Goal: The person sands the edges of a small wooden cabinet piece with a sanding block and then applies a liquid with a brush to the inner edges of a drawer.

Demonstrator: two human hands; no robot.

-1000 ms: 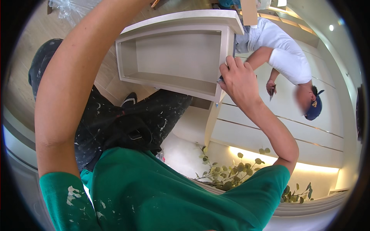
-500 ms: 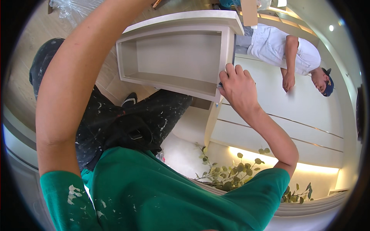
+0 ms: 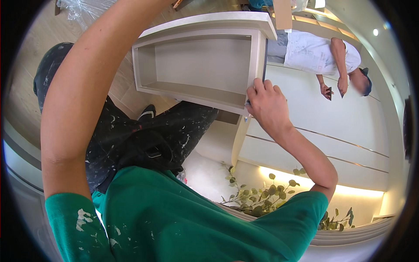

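Note:
A pale beige open drawer or shallow box (image 3: 198,94) with a thicker far panel sits in front of me. My right hand (image 3: 268,105) is at its right side wall, near the near corner, with the fingers curled and pressed together. A small dark bit shows by the thumb, but what the fingers hold is hidden. My left forearm (image 3: 87,87) reaches up past the drawer's left side and leaves through the top edge, so that hand is out of sight.
A co-worker in a white shirt (image 3: 316,52) stands at the right by white panelling (image 3: 305,109), holding dark flat pieces. Leafy branches (image 3: 270,192) stand below my right arm. Clear plastic sheeting (image 3: 85,11) lies on the wood floor at upper left.
My right hand has slid slightly nearer along the drawer's side. The co-worker has shifted, both hands now showing with dark flat pieces. My left arm has barely moved.

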